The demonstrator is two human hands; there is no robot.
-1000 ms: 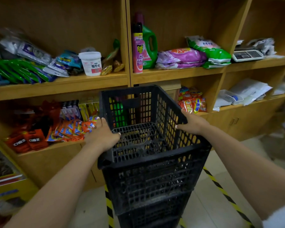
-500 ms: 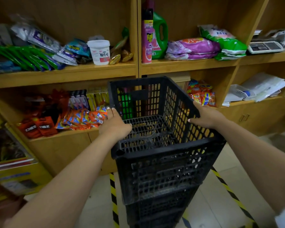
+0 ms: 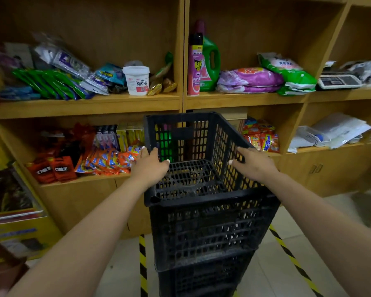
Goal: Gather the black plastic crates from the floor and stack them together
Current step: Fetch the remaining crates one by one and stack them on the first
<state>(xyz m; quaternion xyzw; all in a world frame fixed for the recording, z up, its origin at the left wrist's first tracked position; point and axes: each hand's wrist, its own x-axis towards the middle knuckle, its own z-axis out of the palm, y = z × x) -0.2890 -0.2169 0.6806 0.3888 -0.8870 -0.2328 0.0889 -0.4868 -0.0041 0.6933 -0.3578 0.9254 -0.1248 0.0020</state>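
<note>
With several black crates [image 3: 204, 230] already nested, the stack looks nearly done. Left hand [image 3: 149, 167] and right hand [image 3: 252, 166] rest spread-fingered on the top crate's side rims, not gripping. Whether more crates remain on the floor [image 3: 124, 273], I can't tell.

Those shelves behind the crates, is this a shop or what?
Probably a small grocery or general store: wooden shelves hold packaged goods, an insect spray can and a detergent bottle, and a weighing scale sits at the right.

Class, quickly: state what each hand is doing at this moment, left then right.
Left hand: open, fingers spread over the left rim of the top crate, not gripping.
Right hand: open, resting against the crate's right wall, not gripping.
</note>
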